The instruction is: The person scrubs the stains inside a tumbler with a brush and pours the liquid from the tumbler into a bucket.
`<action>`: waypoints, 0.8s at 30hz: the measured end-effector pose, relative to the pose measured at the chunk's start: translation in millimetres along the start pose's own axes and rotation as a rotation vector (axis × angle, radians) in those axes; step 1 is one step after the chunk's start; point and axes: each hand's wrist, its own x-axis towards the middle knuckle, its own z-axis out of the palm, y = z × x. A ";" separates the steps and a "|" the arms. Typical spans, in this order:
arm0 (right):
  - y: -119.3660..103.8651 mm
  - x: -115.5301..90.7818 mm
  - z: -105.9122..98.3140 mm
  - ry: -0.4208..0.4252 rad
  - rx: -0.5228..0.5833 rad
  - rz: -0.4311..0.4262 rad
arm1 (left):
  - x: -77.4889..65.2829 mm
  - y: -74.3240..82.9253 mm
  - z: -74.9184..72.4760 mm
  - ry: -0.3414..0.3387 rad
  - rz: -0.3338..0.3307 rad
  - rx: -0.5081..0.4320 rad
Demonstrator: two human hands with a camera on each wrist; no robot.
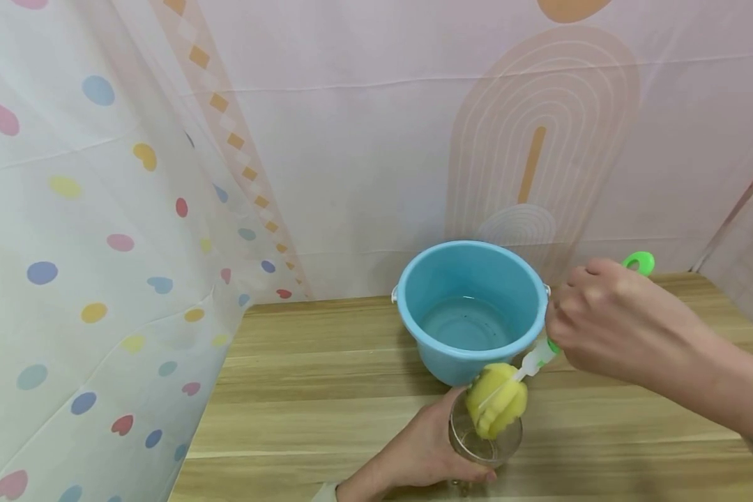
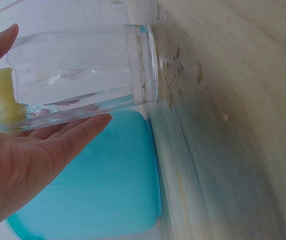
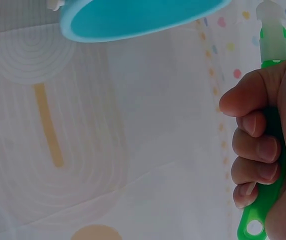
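Note:
My right hand grips a sponge brush by its green handle, fingers wrapped round it in the right wrist view. Its yellow sponge head sits tilted at the mouth of a clear glass, partly inside. Around the glass curl the thumb and fingers of my left hand, holding it from the left. Through the glass wall in the left wrist view, the yellow sponge shows near the rim, while the base of the glass meets the wooden table.
Just behind the glass stands a light blue bucket with a shallow layer of water inside. Water drops lie on the wooden table near the glass base. Patterned cloths hang behind and to the left.

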 end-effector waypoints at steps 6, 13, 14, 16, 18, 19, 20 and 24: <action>2.3 -4.5 -4.3 -0.016 0.010 0.009 | -1.1 -0.3 0.1 0.016 -0.017 0.025; -0.9 -9.6 -13.4 -0.052 0.022 -0.004 | -0.9 -0.4 1.1 0.030 -0.032 0.063; -1.5 -10.6 -14.4 -0.056 0.016 -0.009 | -0.8 -0.3 1.2 0.031 -0.033 0.069; -3.1 -11.8 -15.6 -0.051 0.015 -0.016 | -0.5 -0.3 1.4 0.034 -0.037 0.077; -4.9 -11.8 -17.0 -0.044 0.017 -0.021 | -0.3 -0.1 1.4 0.036 -0.045 0.078; -6.0 -11.1 -17.5 -0.039 0.017 -0.022 | -0.3 -0.1 1.3 0.036 -0.049 0.077; -7.1 -10.2 -18.2 -0.036 0.015 -0.025 | -0.4 0.0 1.2 0.035 -0.053 0.074; -11.2 -4.9 -21.2 -0.027 0.003 -0.031 | -0.9 0.4 0.9 0.029 -0.062 0.041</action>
